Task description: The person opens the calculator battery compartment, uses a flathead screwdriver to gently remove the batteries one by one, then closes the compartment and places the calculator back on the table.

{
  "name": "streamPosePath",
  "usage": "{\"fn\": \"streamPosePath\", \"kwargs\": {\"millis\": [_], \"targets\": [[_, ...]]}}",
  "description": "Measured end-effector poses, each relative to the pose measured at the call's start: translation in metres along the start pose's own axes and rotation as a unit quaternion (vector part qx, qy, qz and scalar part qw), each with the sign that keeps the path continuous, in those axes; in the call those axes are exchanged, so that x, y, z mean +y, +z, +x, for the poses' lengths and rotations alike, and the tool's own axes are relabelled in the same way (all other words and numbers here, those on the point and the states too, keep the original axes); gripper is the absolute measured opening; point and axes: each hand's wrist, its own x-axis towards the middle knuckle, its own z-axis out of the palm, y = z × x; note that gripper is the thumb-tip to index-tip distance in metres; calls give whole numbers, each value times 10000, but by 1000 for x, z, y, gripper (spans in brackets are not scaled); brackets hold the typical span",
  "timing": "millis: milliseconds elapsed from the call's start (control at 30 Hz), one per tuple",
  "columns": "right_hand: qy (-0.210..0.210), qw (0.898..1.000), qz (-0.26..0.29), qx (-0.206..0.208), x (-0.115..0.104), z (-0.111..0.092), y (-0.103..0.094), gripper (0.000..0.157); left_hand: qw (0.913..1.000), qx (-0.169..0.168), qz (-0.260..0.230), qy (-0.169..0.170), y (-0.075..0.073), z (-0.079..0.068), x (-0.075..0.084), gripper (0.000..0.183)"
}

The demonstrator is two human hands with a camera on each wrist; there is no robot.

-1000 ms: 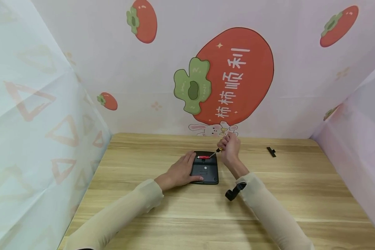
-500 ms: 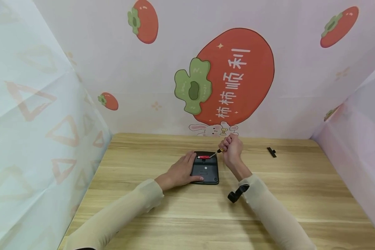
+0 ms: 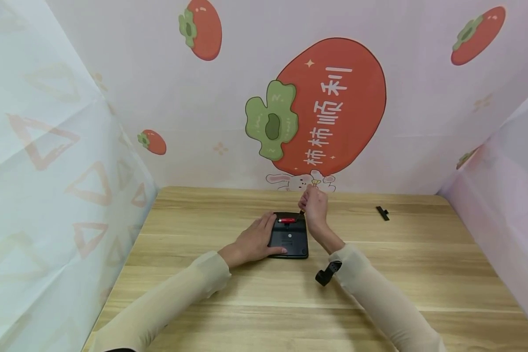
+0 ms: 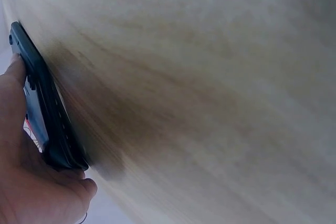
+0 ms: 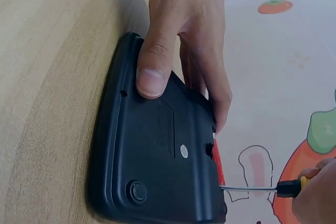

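Note:
A black calculator [image 3: 296, 244] lies back side up on the table, its battery slot uncovered. In that slot sits a red battery [image 3: 287, 220]. My left hand [image 3: 255, 238] grips the calculator's left side, the thumb [image 5: 152, 80] on its back and the other fingers at the far edge. With curled fingers my right hand [image 3: 315, 209] holds a screwdriver [image 5: 249, 188] by its black and yellow handle. The metal tip meets the end of the battery in the right wrist view; the fist hides most of the handle.
A small black battery cover [image 3: 383, 213] lies on the wooden table [image 3: 264, 313] to the right. Behind the table stands a backdrop [image 3: 229, 161] printed with persimmons. A black strap with a device [image 3: 327, 274] hangs at my right wrist.
My right hand has shifted a little left, and the screwdriver stands steeper over the battery's right end. The left hand, calculator and cover have stayed in place.

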Motion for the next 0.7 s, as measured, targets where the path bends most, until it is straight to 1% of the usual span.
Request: {"fn": "streamPosePath", "kwargs": {"millis": [133,267,433,700], "targets": [[46,9998,188,46,1,1,-3,55,10000,-18,50,18,0,0,0,111],[219,9970,697,242,1,6,-8,54,10000,-10,63,28,0,0,0,111],[355,9892,1369,376,3,11,-16,51,10000,21,62,39,0,0,-1,112],[656,9758,1993,615,5,14,-25,52,9999,52,101,51,4,1,-2,112]]}}
